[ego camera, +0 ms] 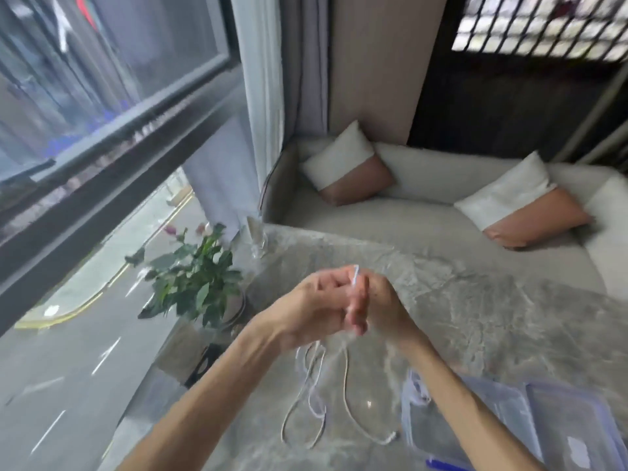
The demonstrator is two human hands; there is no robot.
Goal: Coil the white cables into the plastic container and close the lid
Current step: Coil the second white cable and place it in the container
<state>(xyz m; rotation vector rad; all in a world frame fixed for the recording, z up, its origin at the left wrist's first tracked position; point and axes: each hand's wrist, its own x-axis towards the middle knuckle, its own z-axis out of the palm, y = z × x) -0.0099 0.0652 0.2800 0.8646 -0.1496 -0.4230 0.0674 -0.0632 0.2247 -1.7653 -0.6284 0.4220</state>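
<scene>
The white cable (355, 278) is held up above the middle of the table (492, 300), pinched between both hands, which are pressed together with fingers curled round it. The left hand (316, 300) is raised from the near left, the right hand (382, 300) from the near right. Several loops hang down to the tabletop; whether they are one cable or more cannot be told. One clear container (428, 436) and one lid (577, 419) are seen at the near right. One plant (193, 280) stands left; two pillows (350, 171) lie on the far sofa (424, 212).
</scene>
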